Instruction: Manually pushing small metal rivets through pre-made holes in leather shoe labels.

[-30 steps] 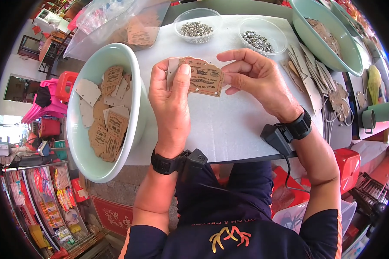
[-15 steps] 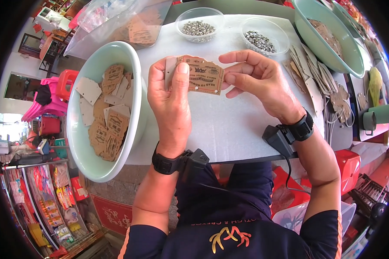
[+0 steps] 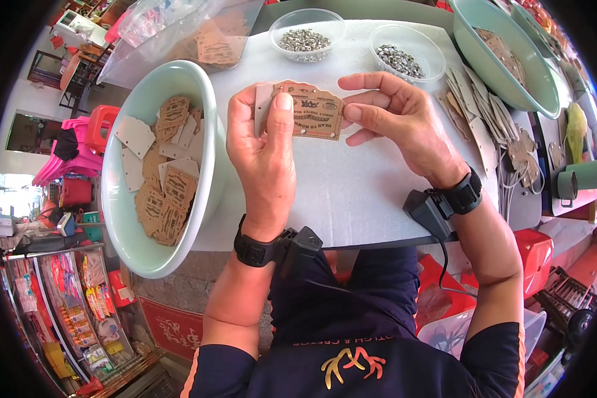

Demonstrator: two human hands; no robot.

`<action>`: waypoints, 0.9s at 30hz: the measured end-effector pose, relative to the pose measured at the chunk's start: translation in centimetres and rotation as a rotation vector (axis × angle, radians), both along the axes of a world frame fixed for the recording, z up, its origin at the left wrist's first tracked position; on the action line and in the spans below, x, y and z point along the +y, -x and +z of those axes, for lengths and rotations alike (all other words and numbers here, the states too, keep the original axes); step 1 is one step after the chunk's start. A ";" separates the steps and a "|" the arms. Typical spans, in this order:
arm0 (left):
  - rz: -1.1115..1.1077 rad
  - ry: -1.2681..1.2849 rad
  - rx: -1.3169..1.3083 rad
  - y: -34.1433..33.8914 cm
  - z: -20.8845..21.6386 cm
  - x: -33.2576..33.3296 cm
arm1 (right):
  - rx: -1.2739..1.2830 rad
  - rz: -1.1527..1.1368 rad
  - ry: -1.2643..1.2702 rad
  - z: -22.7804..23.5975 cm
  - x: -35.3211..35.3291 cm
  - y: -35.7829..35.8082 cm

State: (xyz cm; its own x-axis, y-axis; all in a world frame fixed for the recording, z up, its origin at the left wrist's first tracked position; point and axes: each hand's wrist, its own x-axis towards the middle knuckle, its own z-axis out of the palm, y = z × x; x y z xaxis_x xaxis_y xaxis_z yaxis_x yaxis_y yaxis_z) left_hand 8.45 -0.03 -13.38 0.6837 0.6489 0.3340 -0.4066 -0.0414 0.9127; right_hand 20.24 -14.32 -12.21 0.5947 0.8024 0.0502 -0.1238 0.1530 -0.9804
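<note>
Above the table, my left hand (image 3: 268, 146) grips brown printed cardboard tags (image 3: 315, 119), its thumb flat across their front. They have a scalloped top edge and small holes, and a pale blank one shows behind at the left. At their right edge, my right hand (image 3: 404, 126) has thumb and a finger pinched together, with the index finger raised. Whatever sits between those fingertips is too small to make out. Beyond the hands stand two clear round tubs, the left tub (image 3: 308, 58) and the right tub (image 3: 438, 63), both holding small shiny metal pieces.
A pale green basin (image 3: 209, 132) with loose tags stands left of my left hand. Stacks of pale tags (image 3: 474, 119) and looped cord (image 3: 504, 159) lie at the right. Behind them is another green basin (image 3: 544, 99). A clear plastic bin (image 3: 139, 66) stands at the back left.
The printed tags have levelled slightly, their lower right corner rising a little. The right fingers stay close to the tags' right edge, and the left grip is unchanged.
</note>
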 end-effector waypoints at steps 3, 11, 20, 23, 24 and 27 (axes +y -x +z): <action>0.003 0.006 0.001 0.0 0.0 -0.1 | 0.002 0.012 -0.002 0.0 0.0 -0.1; 0.007 -0.007 0.004 0.0 -0.1 0.0 | -0.018 0.007 -0.015 -0.2 0.1 -0.1; 0.022 -0.028 0.016 0.0 -0.2 0.1 | -0.019 0.009 0.000 -0.2 0.1 -0.2; 0.017 -0.036 0.005 -0.1 -0.2 -0.1 | -0.021 0.008 -0.015 -0.2 0.0 -0.1; 0.016 -0.037 0.005 -0.1 -0.2 -0.1 | -0.015 0.007 -0.009 -0.2 0.0 -0.1; 0.013 -0.032 0.002 -0.1 -0.2 0.0 | -0.015 0.006 -0.032 -0.3 0.1 -0.1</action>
